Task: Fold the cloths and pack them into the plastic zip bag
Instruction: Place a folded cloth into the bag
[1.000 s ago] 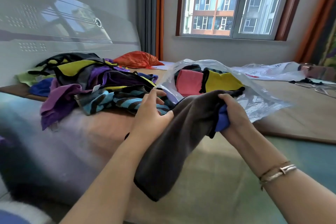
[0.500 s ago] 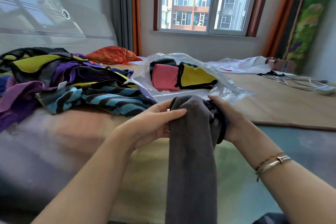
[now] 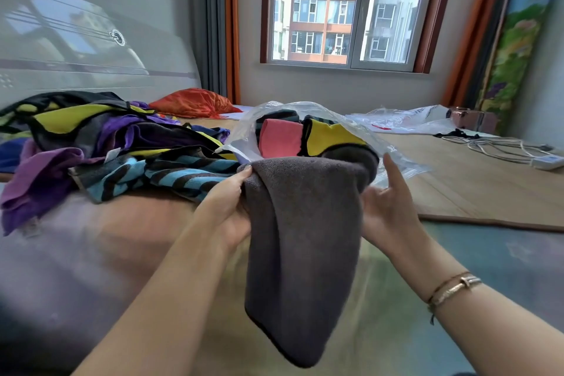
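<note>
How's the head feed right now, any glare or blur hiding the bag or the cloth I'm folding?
Head view: daylight from the window, grey cloth and both hands sharp; plastic zip bag shows mild sheen, contents readable; glossy headboard carries a window reflection; near-left bed edge is blurred; wide-angle bends the frame edges.

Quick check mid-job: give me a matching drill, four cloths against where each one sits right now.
Things:
1. grey cloth
2. pink cloth
3. striped cloth
4. orange cloth

Places:
A. far back on the bed, near the curtain
B. inside the zip bag
C. front of the loose pile on the left
D. held between the left hand and right hand

Pairs: 1-D, 2-B, 3-C, 4-A
</note>
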### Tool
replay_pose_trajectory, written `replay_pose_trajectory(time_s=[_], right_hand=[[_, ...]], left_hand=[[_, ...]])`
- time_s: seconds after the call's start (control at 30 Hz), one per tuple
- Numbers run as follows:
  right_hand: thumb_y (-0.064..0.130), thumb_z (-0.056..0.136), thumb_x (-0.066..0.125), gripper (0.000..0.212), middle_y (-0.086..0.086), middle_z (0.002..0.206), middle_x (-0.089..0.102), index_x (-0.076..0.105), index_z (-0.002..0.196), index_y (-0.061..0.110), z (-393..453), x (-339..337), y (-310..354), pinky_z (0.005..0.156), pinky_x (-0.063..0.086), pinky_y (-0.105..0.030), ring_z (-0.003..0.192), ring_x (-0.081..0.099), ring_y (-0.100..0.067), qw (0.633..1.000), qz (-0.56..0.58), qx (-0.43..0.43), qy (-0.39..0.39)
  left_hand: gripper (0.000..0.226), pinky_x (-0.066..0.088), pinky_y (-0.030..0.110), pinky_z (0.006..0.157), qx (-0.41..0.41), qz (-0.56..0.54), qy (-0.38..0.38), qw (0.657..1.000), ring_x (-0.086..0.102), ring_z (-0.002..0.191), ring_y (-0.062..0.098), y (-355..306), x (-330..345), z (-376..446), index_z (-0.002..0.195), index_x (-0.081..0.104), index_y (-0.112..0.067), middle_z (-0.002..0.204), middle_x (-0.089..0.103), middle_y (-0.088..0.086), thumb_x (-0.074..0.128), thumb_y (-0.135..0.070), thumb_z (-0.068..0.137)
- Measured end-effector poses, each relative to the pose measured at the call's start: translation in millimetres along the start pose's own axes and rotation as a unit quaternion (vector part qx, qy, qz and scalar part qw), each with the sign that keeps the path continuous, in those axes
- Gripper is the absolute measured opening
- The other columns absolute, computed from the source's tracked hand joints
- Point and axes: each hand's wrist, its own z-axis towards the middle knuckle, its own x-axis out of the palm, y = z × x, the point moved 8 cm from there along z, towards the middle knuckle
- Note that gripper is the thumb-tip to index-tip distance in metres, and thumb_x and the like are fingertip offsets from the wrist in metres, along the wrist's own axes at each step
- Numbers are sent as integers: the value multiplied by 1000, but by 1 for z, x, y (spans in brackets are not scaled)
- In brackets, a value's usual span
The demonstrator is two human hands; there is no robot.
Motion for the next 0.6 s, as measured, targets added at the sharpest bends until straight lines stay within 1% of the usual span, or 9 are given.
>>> replay_pose_trajectory(time_s=[0.07, 0.1, 0.2, 0.23, 0.27, 0.33, 0.43, 0.5, 0.6], right_hand=[[67, 86, 44, 71, -14, 89, 69, 71, 93, 2, 3, 0, -8, 74, 55, -30, 78, 68, -27, 1000, -1, 11, -11], [69, 86, 43, 74, -14, 84, 70, 73, 89, 2, 3, 1, -15, 72, 55, -29, 75, 69, -26, 999, -29, 28, -15], [77, 78, 53, 74, -12, 105, 67, 70, 107, 11, 3, 7, -41, 101, 43, -34, 98, 64, -25, 989, -104, 105, -10], [79, 75, 56, 74, -11, 111, 65, 68, 109, 15, 0, 11, -47, 104, 40, -36, 103, 60, -25, 983, -130, 132, 0], [79, 73, 57, 72, -9, 111, 62, 65, 107, 17, -4, 14, -52, 101, 43, -37, 102, 59, -26, 976, -151, 155, 12], [71, 80, 55, 58, -7, 99, 64, 64, 96, 16, -10, 16, -53, 82, 51, -37, 89, 62, -25, 967, -181, 178, 30], [43, 86, 56, 31, -2, 79, 66, 67, 84, 15, -13, 13, -42, 65, 52, -30, 68, 63, -19, 962, -206, 175, 51], [26, 84, 57, 20, -4, 78, 68, 71, 88, 12, -12, 9, -32, 64, 51, -29, 66, 63, -18, 962, -215, 165, 45], [16, 84, 61, 13, -7, 77, 68, 69, 91, 9, -8, -6, -15, 61, 53, -25, 66, 64, -17, 964, -226, 135, -23]], left_hand=[[40, 51, 35, 92, 13, -16, -8, 1000, 57, 119, 27, -1, -2, 4, 134, 53, -1, 132, 57, 21, 38, -24, 104], [40, 51, 35, 93, 17, -20, -11, 1000, 58, 118, 27, -1, -3, 5, 133, 53, -1, 131, 58, 21, 37, -24, 104], [41, 43, 39, 105, 20, -21, -20, 999, 56, 122, 27, -4, -7, 8, 133, 53, -1, 131, 57, 21, 37, -26, 104], [42, 42, 39, 106, 22, -21, -22, 999, 56, 122, 27, -7, -9, 9, 132, 53, -1, 131, 58, 20, 37, -27, 104], [41, 44, 38, 103, 24, -17, -29, 999, 58, 118, 26, -10, -11, 9, 130, 55, -1, 127, 60, 20, 37, -27, 104], [39, 49, 35, 90, 34, -14, -46, 998, 61, 110, 25, -17, -15, 7, 121, 59, -2, 119, 64, 18, 37, -29, 104], [36, 51, 33, 78, 58, 7, -80, 995, 63, 99, 23, -27, -23, 5, 114, 60, -6, 110, 65, 16, 35, -30, 105], [32, 52, 34, 78, 100, 103, -149, 978, 63, 101, 24, -39, -38, 6, 124, 54, -10, 114, 63, 13, 40, -30, 103], [26, 51, 43, 93, 165, 351, -222, 895, 61, 106, 28, -64, -48, -1, 119, 55, -15, 115, 63, 10, 49, -30, 99]])
